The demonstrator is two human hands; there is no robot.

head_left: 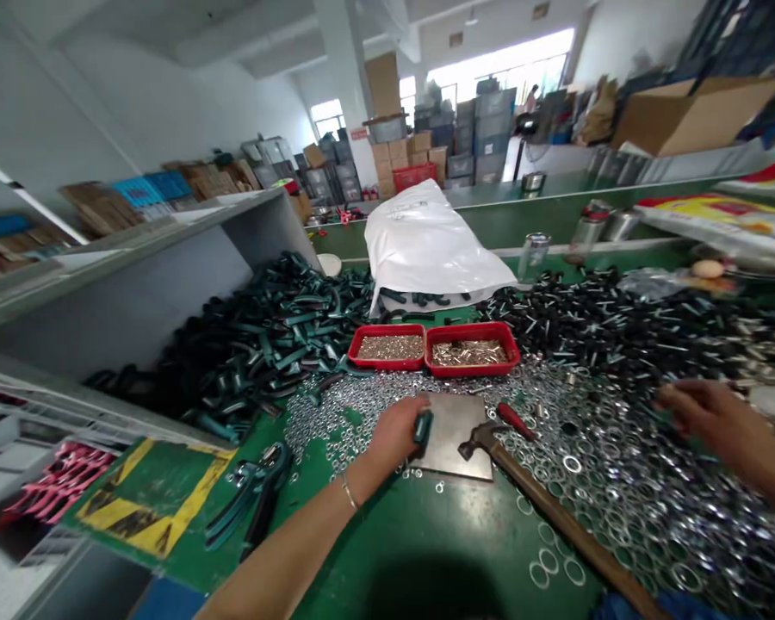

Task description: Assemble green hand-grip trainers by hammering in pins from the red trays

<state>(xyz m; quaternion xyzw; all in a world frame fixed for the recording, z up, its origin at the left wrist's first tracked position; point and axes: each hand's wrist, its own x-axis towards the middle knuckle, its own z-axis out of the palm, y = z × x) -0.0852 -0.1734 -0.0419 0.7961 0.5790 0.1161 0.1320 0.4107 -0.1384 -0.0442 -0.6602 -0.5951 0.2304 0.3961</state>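
Note:
My left hand [397,433] is closed around a dark green plastic handle [424,425], held at the left edge of a flat metal plate [455,435]. A claw hammer [542,499] lies with its head on the plate's right side and its wooden shaft toward me. Beside the plate is a small red-handled tool [515,421]. My right hand [716,418] is over the right side of the bench, near black-headed bolts [574,327] and loose metal rings [620,491]. Its fingers are curled but blurred, so I cannot tell whether it holds anything.
Two red trays [391,363] of small metal parts stand behind the plate. Green handles [284,327] are heaped at the left, beside a grey shelf [135,250]. Assembled green pruners [255,491] lie at the front left. Behind the trays is a white sack [432,245].

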